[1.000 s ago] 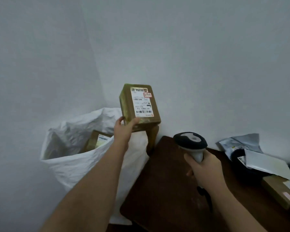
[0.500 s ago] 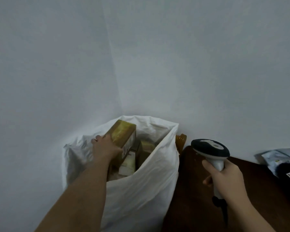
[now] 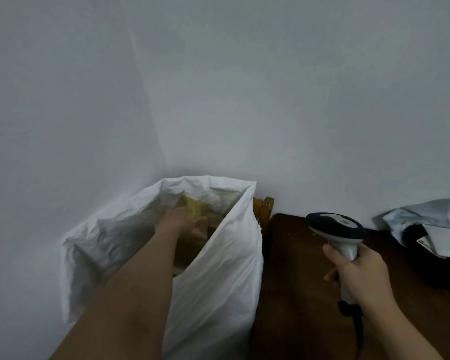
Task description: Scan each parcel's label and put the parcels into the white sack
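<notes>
Head view: looking down into a room corner, sack at left, desk at right, pale walls behind.
White sack [image 3: 218, 281]: stands open-mouthed on the floor against the corner, its right side just beside the desk edge; rim crumpled, near wall sagging.
Left hand [image 3: 176, 219]: reached down inside the sack mouth, forearm crossing the near rim. Motion-blurred; it lies against a brown parcel, but whether the fingers grip it or are loose I cannot tell.
Brown parcel [image 3: 192, 207]: inside the sack, upper middle of the opening, yellowish-brown top face showing just past the left hand. Blurred; no label legible.
Other parcels in sack [image 3: 202, 231]: more brown box shapes below and right of the hand, partly hidden by the sack's near wall; count unclear.
Right hand [image 3: 359, 274]: held above the desk, fingers wrapped round the scanner's grip, thumb up along the left side.
Scanner [image 3: 334, 226]: handheld barcode type, dark head with a pale top panel, head pointing away toward the wall; dark cable hanging from the grip base.
Desk [image 3: 296, 294]: dark brown wood.
Mailer bags [image 3: 411, 216]: grey and white plastic pouches heaped at the desk's far right edge, one over a dark item; partly cut off by the frame.
Wooden post [image 3: 264, 207]: orange-brown turned piece between the sack and the desk corner, against the wall.
</notes>
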